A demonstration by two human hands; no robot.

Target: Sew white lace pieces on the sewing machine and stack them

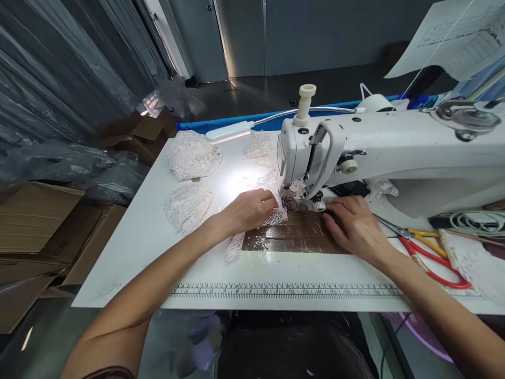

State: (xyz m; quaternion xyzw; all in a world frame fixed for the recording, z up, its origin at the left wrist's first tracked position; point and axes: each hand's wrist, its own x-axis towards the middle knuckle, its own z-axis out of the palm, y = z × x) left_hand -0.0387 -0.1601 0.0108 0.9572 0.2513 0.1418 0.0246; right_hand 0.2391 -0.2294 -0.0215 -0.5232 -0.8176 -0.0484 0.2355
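Observation:
A white sewing machine (pixel 379 142) stands on the white table. My left hand (pixel 252 210) is closed, its fingers curled on a white lace piece (pixel 272 187) just left of the needle area. A narrow lace end (pixel 235 248) hangs out below that hand. My right hand (pixel 355 226) lies right of the presser foot area, thumb apart from the fingers, fingertips by a small white knob (pixel 319 206). I see nothing in it. Beneath both hands runs a brown, worn plate (pixel 295 234) with white scraps on it. The needle itself is hidden.
Two lace bundles (pixel 193 155) (pixel 188 206) lie at left. Red-handled scissors (pixel 434 263) and yellow-handled scissors (pixel 428 241) rest beside my right forearm. A lamp (pixel 229 132) lights the table. A ruler strip (pixel 284 290) lines the front edge. Cardboard boxes (pixel 43 226) stand left.

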